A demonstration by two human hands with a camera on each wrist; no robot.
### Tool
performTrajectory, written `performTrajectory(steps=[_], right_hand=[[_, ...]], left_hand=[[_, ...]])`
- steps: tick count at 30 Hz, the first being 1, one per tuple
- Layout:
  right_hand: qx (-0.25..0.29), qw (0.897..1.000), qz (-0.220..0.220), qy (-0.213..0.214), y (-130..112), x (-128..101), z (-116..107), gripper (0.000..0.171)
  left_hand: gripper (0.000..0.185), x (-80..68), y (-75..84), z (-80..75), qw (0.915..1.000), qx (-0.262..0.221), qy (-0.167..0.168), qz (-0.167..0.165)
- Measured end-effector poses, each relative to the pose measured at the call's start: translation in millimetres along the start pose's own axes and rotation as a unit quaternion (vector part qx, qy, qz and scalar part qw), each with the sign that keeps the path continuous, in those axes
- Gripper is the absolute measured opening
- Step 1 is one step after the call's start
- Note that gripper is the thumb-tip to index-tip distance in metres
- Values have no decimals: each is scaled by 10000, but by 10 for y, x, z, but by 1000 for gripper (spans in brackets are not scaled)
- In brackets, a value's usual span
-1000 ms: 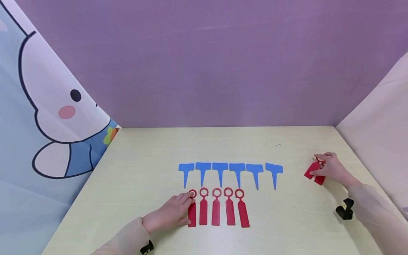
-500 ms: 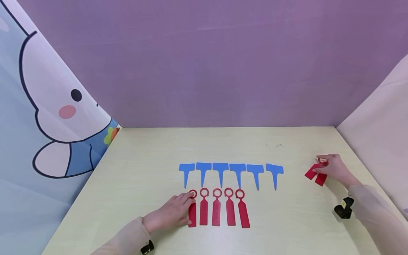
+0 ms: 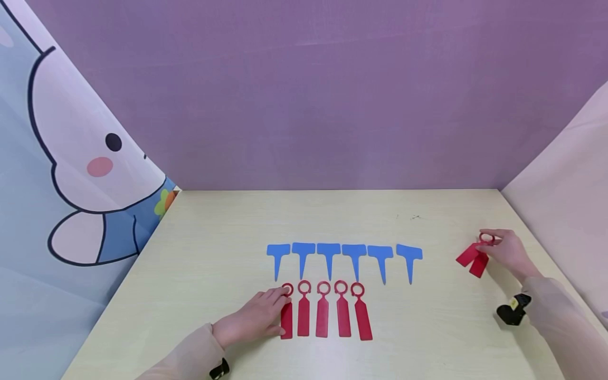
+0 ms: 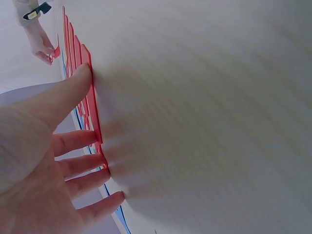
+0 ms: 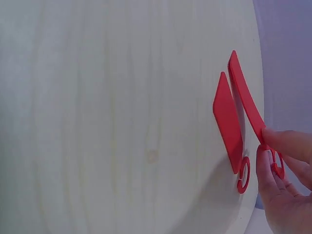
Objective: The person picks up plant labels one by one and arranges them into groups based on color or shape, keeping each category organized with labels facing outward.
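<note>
A red tag (image 5: 246,95) with a hook-like ring at one end is pinched near that ring between thumb and fingers of my right hand (image 3: 510,256), at the table's right side. Beneath it a second red tag (image 5: 226,119) lies flat on the table, its ring (image 5: 244,175) close by my fingers. My left hand (image 3: 256,315) rests at the leftmost red tag (image 3: 286,323) of a row, thumb at its lower end and extended fingers by its ring, partly covering it. Several similar red tags (image 3: 322,316) lie side by side to its right, rings away from me.
Beyond the red row, several blue T-shaped plant labels (image 3: 329,249) lie in a line with their points toward me. The pale wood table (image 3: 214,227) meets a purple backdrop (image 3: 332,105) behind and a cartoon-printed cloth (image 3: 95,184) at left.
My right hand has shifted slightly right with the pinched red tag, so its ring shows more and the two tags now overlap in the head view. My left hand stays put.
</note>
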State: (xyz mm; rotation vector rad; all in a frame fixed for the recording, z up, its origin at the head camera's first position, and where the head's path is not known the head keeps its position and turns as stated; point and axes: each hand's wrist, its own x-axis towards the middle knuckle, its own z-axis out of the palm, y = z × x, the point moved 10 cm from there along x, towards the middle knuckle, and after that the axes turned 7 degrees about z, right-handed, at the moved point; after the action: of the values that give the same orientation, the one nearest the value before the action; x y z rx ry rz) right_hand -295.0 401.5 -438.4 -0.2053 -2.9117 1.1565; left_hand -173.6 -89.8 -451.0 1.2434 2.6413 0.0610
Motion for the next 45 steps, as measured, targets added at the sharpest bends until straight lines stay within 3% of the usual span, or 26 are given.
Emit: performTrajectory(steps=[18,31,45], right_hand=[[977,9892,966,-512,50,-57,43,65],[919,9906,772,-663,-190,-102,175,59],[1064,9839,807,-1189,-437,-226,427,63]], left_hand=[[61,-18,18,-35,9998,58,162,76],[62,-20,19,-31,10000,-25,20,-1],[64,-12,7,-19,10000,-47,-37,-28]])
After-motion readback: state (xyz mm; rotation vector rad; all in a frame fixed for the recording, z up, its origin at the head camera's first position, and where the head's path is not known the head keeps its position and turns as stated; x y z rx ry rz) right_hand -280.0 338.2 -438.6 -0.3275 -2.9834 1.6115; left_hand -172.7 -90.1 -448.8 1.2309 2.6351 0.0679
